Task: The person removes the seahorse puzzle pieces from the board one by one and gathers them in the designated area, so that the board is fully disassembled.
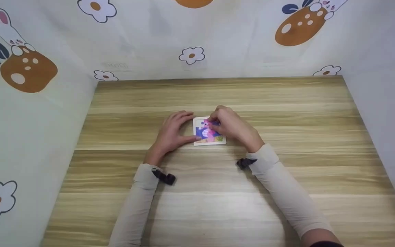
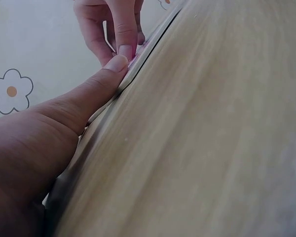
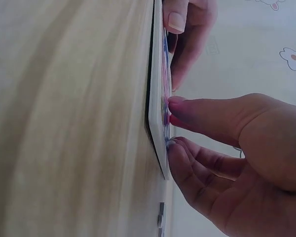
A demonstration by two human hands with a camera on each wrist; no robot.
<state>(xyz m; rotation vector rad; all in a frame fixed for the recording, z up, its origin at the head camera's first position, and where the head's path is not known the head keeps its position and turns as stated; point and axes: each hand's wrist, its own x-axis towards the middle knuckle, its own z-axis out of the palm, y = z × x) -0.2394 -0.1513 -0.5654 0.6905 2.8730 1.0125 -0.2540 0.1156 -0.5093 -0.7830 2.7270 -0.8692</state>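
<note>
A small square jigsaw puzzle [image 1: 205,134] with a white border lies flat on the table, showing a pink seahorse-like figure on blue. My left hand [image 1: 172,132] spans its left side, the straight thumb [image 2: 106,79] resting on the near left corner and the other fingers near the far left corner. Over the upper right part, my right hand [image 1: 233,125] has thumb and forefinger bent down onto the picture. Between those fingertips a bit of pink shows in the right wrist view, seemingly a puzzle piece [image 3: 174,120] pinched there; most of it is hidden.
The wood-grain table [image 1: 218,206] spreads around the puzzle. Pale curtains [image 1: 235,41] with rabbits, oranges and flowers enclose its back and sides. In the right wrist view a small grey flat thing [image 3: 161,219] lies beyond the puzzle, its kind unclear.
</note>
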